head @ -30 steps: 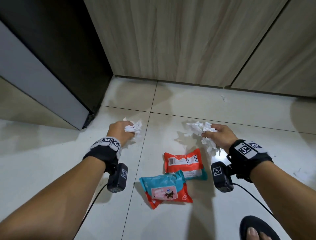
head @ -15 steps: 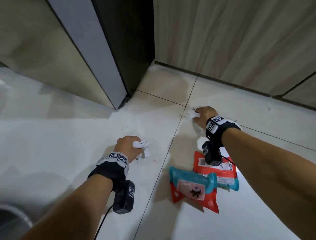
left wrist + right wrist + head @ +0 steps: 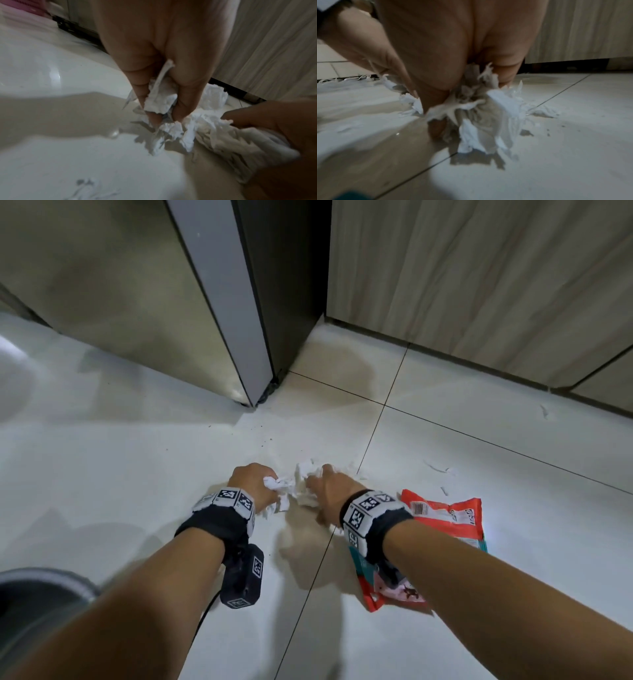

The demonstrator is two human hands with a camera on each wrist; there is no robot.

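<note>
Both hands are low on the white tiled floor, side by side. My left hand (image 3: 255,482) grips a crumpled wad of torn white tissue (image 3: 275,484); the left wrist view shows the tissue (image 3: 160,100) squeezed between its curled fingers. My right hand (image 3: 325,486) holds a second, bigger bunch of shredded tissue (image 3: 305,479), which hangs from its curled fingers in the right wrist view as tissue (image 3: 481,112). The two wads nearly touch. Two orange and teal snack packets (image 3: 445,515) lie on the floor under my right forearm.
A grey appliance corner (image 3: 250,392) and a wood-grain cabinet (image 3: 479,285) stand just beyond the hands. Small tissue scraps (image 3: 442,470) lie on the tiles to the right. A grey round bin rim (image 3: 41,580) shows at the lower left.
My right hand has swept left with its tissue to meet the left hand, which stays gripping its wad. The view has turned left, so the packets now lie at the right.
</note>
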